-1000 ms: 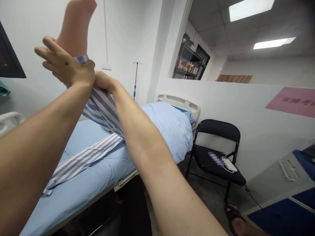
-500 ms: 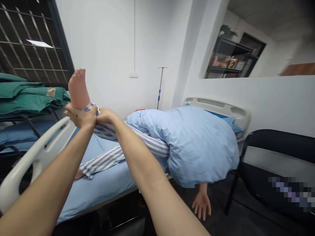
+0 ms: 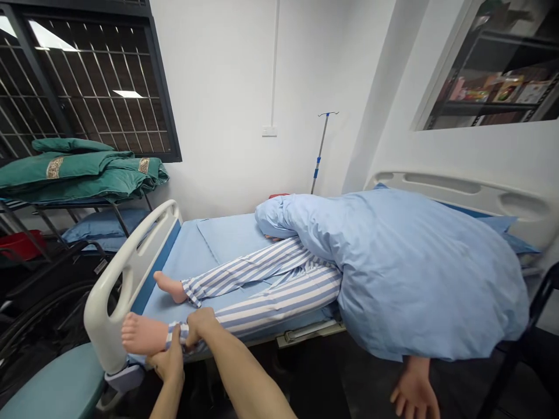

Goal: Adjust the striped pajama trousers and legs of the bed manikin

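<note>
My left hand [image 3: 168, 362] is closed around the ankle of the nearer leg, holding it from below just behind the smooth bare foot [image 3: 145, 334]. Just up the shin, my right hand [image 3: 200, 326] grips the same leg through its blue-and-white striped trouser leg [image 3: 279, 299]. This looks like a manikin leg, lying low along the bed's near edge. The other foot [image 3: 171, 286] rests farther in on the blue sheet [image 3: 181, 247]. A light blue quilt [image 3: 414, 267] hides the upper body. From under it a manikin hand [image 3: 416, 389] hangs over the side.
The pale footboard [image 3: 113, 291] stands close beside the held foot. A teal round stool [image 3: 61, 387] and a wheelchair wheel [image 3: 39, 331] are at lower left. Green folded bedding [image 3: 82, 174] lies on a rack. Behind the bed is an IV pole [image 3: 321, 151]; a dark chair [image 3: 519, 343] is at right.
Both my hands have brought the raised leg down and toward me, to the bed's near edge. The view has turned left, showing more of the window and footboard.
</note>
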Demonstrator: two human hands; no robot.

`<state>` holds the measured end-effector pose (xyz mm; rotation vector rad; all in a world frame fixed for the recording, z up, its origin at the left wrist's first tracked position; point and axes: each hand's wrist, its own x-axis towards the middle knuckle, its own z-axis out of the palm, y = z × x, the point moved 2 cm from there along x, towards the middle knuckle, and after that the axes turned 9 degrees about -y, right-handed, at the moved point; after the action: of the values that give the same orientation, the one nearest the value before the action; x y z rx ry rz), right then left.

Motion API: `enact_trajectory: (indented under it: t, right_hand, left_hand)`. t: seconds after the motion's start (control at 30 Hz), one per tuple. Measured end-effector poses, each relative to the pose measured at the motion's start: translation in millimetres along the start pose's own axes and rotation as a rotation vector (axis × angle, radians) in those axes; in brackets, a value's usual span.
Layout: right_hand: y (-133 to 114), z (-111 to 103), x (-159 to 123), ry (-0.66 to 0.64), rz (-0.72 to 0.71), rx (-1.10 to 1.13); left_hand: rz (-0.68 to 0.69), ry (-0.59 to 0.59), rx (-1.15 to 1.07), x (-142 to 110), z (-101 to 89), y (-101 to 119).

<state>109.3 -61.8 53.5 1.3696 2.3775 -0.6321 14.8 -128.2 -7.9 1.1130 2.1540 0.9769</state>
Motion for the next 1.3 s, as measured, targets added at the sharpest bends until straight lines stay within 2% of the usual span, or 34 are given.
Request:
enact_trajectory:
  t: [0.07,0.1,0.13,0.2,0.27,0.33,0.4,0.47,0.53,0.67,0.73,0.8,0.9,1.0,1.17,1.23,1.3]
  right_hand:
    - [0.5,6.8,2.6,-0.014,-0.003,-0.013]
    - [1.5,2.9,2.5,-0.004,-0.016,-0.016]
    - [2.9,-5.1,1.4,0.006,-0.034,-0.015]
    - [6.1,-31.3,-4.7,0.053,-0.068,-0.003]
    - [9.9,-66.6,-17.8,0.103,-0.089,0.015]
    - [15.5,-106.1,-39.6,0.148,-0.091,0.038]
    - [24.0,-147.3,-70.0,0.231,-0.129,0.08]
    - [36.7,-186.8,-106.1,0.319,-0.214,0.138]
    - [54.7,-223.3,-145.1,0.475,-0.269,0.213]
    - [95.4,-275.4,-216.2,0.632,-0.267,0.265]
    - [112.0,-292.1,-245.6,0.749,-0.256,0.281]
    - [122.8,-302.3,-267.1,0.828,-0.262,0.303]
    - [125.1,-307.7,-278.5,0.819,-0.3,0.336]
    - [111.5,-306.1,-262.1,0.745,-0.338,0.345]
    - [70.5,-289.7,-186.8,0.664,-0.46,0.292]
    - [54.9,-274.6,-150.9,0.628,-0.497,0.274]
    - [42.0,-254.2,-116.5,0.582,-0.468,0.246]
  left_hand:
    - [-0.203,0.113,-0.097,-4.6,0.2,-9.7]
    - [-0.284,0.171,-0.156,-5.1,-1.9,-6.6]
    - [-0.282,0.185,-0.207,-3.5,-4.7,2.0]
    - [-0.17,0.199,-0.303,3.3,-13.5,30.8]
    - [-0.006,0.254,-0.394,10.8,-25.4,70.0]
    - [0.172,0.368,-0.475,14.0,-38.8,116.3]
    - [0.351,0.466,-0.543,10.0,-51.7,167.8]
    - [0.488,0.509,-0.561,-1.8,-63.5,222.2]
    - [0.635,0.499,-0.515,-20.7,-74.2,277.7]
    - [0.892,0.405,-0.399,-68.6,-89.0,376.5]
    - [0.944,0.365,-0.367,-89.1,-92.3,411.8]
    - [0.983,0.318,-0.329,-102.2,-93.9,434.6]
    - [1.028,0.283,-0.254,-103.1,-98.9,443.8]
    - [1.038,0.253,-0.163,-81.1,-111.5,428.3]
    - [0.944,0.02,-0.064,-19.2,-134.4,370.2]
    - [0.852,-0.08,-0.102,4.4,-137.5,338.8]
    - [0.718,-0.167,-0.144,24.9,-136.2,304.0]
